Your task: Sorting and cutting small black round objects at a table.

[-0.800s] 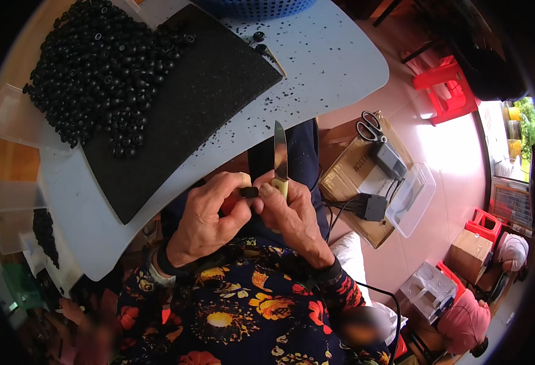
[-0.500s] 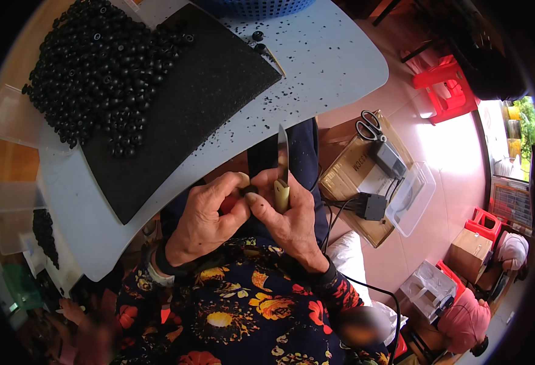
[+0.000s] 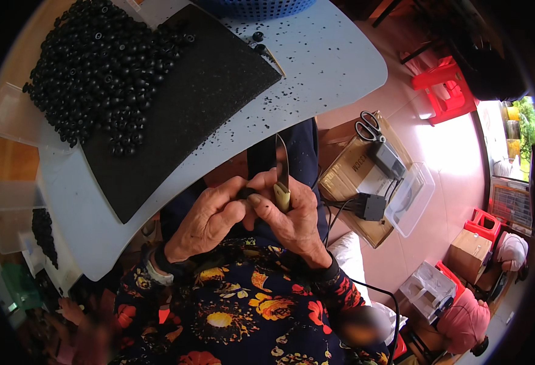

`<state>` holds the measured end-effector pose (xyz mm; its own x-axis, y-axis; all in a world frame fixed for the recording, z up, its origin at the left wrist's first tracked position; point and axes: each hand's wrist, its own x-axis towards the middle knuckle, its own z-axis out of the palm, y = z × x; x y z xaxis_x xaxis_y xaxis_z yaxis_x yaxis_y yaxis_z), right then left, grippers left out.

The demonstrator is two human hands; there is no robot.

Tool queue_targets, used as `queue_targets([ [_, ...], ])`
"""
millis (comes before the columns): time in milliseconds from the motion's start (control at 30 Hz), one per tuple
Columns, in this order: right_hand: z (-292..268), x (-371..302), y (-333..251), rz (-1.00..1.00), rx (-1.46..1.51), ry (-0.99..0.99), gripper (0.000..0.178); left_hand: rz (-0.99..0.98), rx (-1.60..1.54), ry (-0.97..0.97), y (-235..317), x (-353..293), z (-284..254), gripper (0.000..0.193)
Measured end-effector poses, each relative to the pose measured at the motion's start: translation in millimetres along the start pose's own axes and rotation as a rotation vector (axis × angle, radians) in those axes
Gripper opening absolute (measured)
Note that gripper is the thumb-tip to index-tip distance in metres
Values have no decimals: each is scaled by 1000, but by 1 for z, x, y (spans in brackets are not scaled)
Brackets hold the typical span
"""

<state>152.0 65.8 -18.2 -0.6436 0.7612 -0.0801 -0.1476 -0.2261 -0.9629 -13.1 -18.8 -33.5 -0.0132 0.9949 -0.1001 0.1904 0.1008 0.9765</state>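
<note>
Over my lap, my left hand (image 3: 202,220) pinches a small black round part (image 3: 245,193) between thumb and fingers. My right hand (image 3: 293,224) meets it there, its thumb and forefinger against the same part. A small knife (image 3: 282,163) is tucked in my right hand, its pale handle in the grip and its blade pointing up and away from me. The fingers partly cover the black part. On the table ahead, a large heap of similar black round parts (image 3: 97,73) lies partly on a black mat (image 3: 200,82).
Black crumbs dot the pale table (image 3: 340,55), and a blue basket (image 3: 255,8) stands at its far edge. To the right, a cardboard box (image 3: 340,176) carries scissors (image 3: 369,125), a black adapter and a clear plastic lid. A red stool (image 3: 444,91) and other people (image 3: 465,322) are farther right.
My hands have shifted and turned slightly around the black part, and the left fingers are more curled. The knife has tipped a little to the left and dropped slightly.
</note>
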Motion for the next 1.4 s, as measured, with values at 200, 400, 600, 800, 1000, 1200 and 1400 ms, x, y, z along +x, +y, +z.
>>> queue_targets([
  [200, 1, -2, 3, -75, 5, -5, 9, -18, -251, -168, 22, 15, 0, 39],
  [400, -1, -2, 6, -62, 54, 11, 13, -13, -265, -73, 21, 14, 11, 35],
  [600, 0, -11, 7, 28, 167, 107, 17, 44, -87, -44, 33, 17, 6, 30],
  [800, -17, -16, 10, -66, -334, 83, 6, -32, 55, -95, 38, 20, 3, 12],
  [1000, -15, -22, 8, -123, -552, -86, 18, 143, 69, -89, 18, 18, 3, 13],
  [1200, -11, -22, 7, -148, -589, -93, 20, 122, 93, -81, 22, 19, 5, 14],
  [1400, -10, -22, 9, -176, -577, -83, 22, 108, 70, -72, 19, 17, 8, 15],
])
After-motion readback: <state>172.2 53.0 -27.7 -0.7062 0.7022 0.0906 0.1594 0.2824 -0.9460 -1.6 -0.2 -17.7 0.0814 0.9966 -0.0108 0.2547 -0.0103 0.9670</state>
